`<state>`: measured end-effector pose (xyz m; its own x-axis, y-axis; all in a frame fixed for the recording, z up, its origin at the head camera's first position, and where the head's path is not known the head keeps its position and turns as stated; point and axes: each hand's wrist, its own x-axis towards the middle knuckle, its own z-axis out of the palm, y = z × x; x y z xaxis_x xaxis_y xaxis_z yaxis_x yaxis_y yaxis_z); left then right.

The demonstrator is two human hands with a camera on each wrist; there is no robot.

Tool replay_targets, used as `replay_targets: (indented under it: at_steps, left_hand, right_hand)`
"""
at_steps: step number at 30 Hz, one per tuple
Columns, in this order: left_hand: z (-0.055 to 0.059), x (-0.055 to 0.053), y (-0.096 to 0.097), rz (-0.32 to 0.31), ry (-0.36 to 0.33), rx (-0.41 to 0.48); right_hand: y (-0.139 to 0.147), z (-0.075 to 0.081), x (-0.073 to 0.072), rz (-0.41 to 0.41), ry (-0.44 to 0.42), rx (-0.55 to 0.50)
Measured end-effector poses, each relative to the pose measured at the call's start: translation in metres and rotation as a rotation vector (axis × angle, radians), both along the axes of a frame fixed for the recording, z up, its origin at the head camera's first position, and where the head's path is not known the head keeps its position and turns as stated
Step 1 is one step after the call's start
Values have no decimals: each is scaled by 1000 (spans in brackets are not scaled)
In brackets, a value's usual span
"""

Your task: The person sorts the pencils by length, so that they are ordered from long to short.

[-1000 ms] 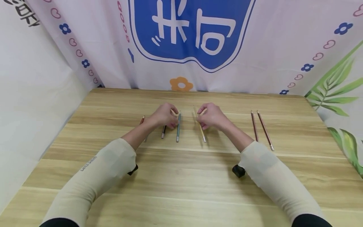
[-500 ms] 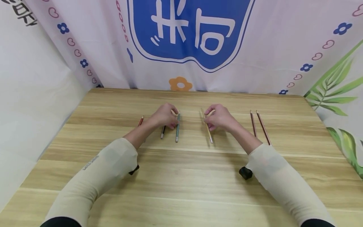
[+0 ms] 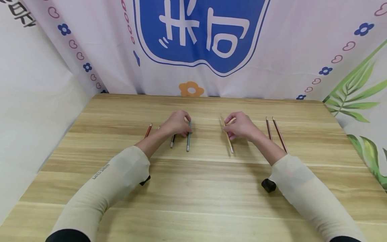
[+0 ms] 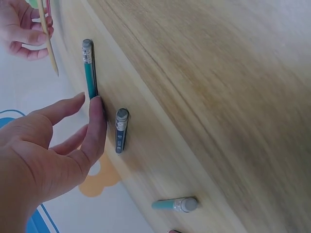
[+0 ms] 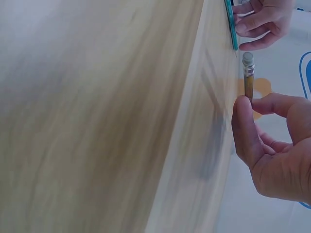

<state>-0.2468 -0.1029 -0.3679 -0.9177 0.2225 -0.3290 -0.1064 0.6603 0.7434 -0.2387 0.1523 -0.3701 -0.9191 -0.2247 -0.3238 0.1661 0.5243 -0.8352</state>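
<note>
In the head view my left hand (image 3: 179, 123) is at a teal pencil (image 3: 188, 144) lying on the wooden table. The left wrist view has its thumb overlapping this pencil (image 4: 89, 73), while the index fingertip stops just short of it. My right hand (image 3: 240, 126) pinches a yellow pencil (image 3: 229, 143) between thumb and index finger; its eraser end points toward me. Seen from the right wrist, that pencil's eraser (image 5: 248, 59) sticks out past the fingertips, with a shadow apart from it on the table. A black pencil (image 3: 172, 142) lies beside my left hand.
Left of the left forearm lies a red pencil (image 3: 148, 130), partly covered by the arm. Another teal pencil end (image 4: 167, 204) shows low in the left wrist view. Two dark red pencils (image 3: 268, 127) lie beyond the right forearm. A printed cloth (image 3: 163, 77) hangs behind the table.
My right hand has carried the yellow pencil to the right, away from the teal one. My left hand has edged right, so its thumb now overlaps the teal pencil, which stays in place.
</note>
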Motion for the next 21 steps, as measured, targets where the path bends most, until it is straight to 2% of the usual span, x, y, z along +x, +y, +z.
replay_targets:
  at_steps: [10, 21]
  left_hand:
    - [-4, -2, 5, 27, 30, -29]
    - [-5, -3, 8, 43, 30, -68]
  right_hand:
    - [17, -2, 2, -24, -9, 8]
    - [30, -3, 3, -43, -8, 14]
